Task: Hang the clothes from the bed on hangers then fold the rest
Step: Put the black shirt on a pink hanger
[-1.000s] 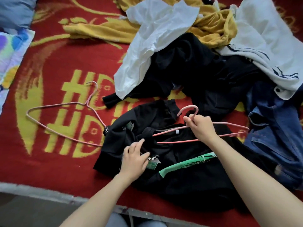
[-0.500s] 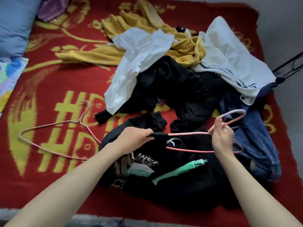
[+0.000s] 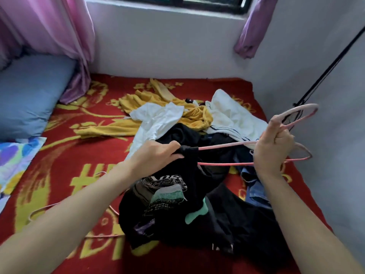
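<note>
Head view, frame centre. I see the left hand (image 3: 158, 155), fingers curled, pinching the black printed T-shirt (image 3: 177, 214) by its collar over one end of the pink wire hanger (image 3: 225, 164). The right hand (image 3: 272, 153), centre right, grips the hanger near its hook, fingers closed round the wire. The shirt trails onto the red-and-yellow blanket (image 3: 79, 155), below the heap of yellow, white and denim clothes (image 3: 158, 119).

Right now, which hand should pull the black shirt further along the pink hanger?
Left, probably. The left hand grips the black shirt right where it covers one end of the pink hanger, so it can drag the fabric along. The right hand is busy holding the hanger up near its hook.
</note>
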The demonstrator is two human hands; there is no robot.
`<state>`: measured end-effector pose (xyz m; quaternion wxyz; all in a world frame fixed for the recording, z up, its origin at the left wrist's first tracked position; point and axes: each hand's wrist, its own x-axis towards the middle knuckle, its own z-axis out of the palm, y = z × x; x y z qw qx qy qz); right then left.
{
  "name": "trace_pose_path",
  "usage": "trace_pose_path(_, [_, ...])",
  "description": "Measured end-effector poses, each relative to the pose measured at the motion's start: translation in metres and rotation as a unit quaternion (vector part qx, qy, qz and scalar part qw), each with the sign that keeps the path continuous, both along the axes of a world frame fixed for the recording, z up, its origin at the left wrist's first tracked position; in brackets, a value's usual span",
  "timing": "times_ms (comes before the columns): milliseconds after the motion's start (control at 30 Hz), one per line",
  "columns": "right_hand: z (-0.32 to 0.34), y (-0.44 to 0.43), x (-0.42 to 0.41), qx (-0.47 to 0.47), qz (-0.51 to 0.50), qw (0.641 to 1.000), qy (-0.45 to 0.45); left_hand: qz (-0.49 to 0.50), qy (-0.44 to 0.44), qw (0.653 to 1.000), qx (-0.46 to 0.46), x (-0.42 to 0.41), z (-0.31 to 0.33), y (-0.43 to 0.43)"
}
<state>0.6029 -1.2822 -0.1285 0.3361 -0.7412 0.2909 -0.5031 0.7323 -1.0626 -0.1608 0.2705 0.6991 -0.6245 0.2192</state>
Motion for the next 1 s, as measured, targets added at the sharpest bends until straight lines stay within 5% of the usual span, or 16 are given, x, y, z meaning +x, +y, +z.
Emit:
trace_pose_path(333, [0.048, 0.099, -0.016, -0.186, -0.072, 0.98, 0.014, 0.006, -0.065, 0.996, -0.068, -0.059, 0.06, -0.009])
trace_pose_path(433, [0.042, 0.119, -0.016, -0.088, 0.036, 0.99, 0.101, 0.018, -0.085, 0.995, -0.052, -0.065, 0.078, -0.011])
trace_pose_path(567, [0.064, 0.092, -0.031, 0.061, 0.236, 0.97, -0.009, 0.039, -0.05, 0.998, -0.008, -0.049, 0.093, 0.002])
trace_pose_path(700, [0.063, 0.052, -0.055, 0.037, 0.105, 0.994, -0.011, 0.032, -0.005, 0.999, -0.022, -0.038, 0.108, 0.019])
trace_pose_path(867, [0.021, 0.028, -0.088, 0.19, -0.14, 0.965, -0.117, 0.04, 0.015, 0.996, -0.075, -0.03, 0.141, 0.03])
trace_pose_path(1000, [-0.013, 0.047, -0.081, 0.291, -0.046, 0.955, -0.024, 0.091, 0.042, 0.989, -0.106, -0.029, 0.166, 0.031])
